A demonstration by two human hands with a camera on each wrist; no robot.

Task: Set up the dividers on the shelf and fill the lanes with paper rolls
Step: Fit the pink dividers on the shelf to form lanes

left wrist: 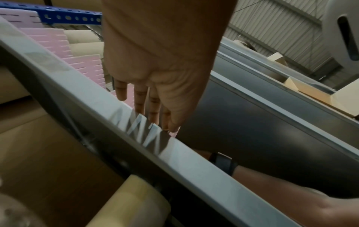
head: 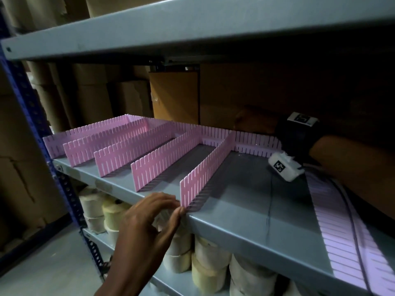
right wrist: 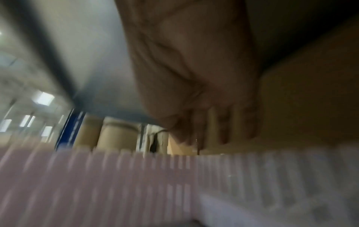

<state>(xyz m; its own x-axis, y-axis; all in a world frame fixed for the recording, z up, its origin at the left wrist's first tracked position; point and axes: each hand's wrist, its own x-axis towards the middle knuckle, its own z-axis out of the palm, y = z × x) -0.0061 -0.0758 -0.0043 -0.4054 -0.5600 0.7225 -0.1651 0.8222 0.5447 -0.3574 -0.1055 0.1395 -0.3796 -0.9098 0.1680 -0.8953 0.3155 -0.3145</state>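
Several pink slotted dividers stand upright on the grey shelf [head: 245,210] and meet a rear divider [head: 252,142], forming lanes with nothing in them. My left hand [head: 178,207] touches the lower front end of the rightmost upright divider [head: 205,169] at the shelf's front edge; the left wrist view shows the left hand [left wrist: 155,116] with straight fingers. My right forearm [head: 352,163] reaches deep to the rear right, the hand hidden behind its wrist strap. In the blurred right wrist view my right hand [right wrist: 219,132] hovers over the rear divider [right wrist: 136,176], fingers extended, holding nothing. Paper rolls [head: 203,263] sit on the lower shelf.
Another pink divider [head: 346,236] lies flat on the shelf's right side with a cable [head: 353,242] across it. The upper shelf [head: 192,28] hangs low overhead. A blue perforated post [head: 32,116] bounds the left. Cardboard boxes [head: 175,97] stand behind the shelf.
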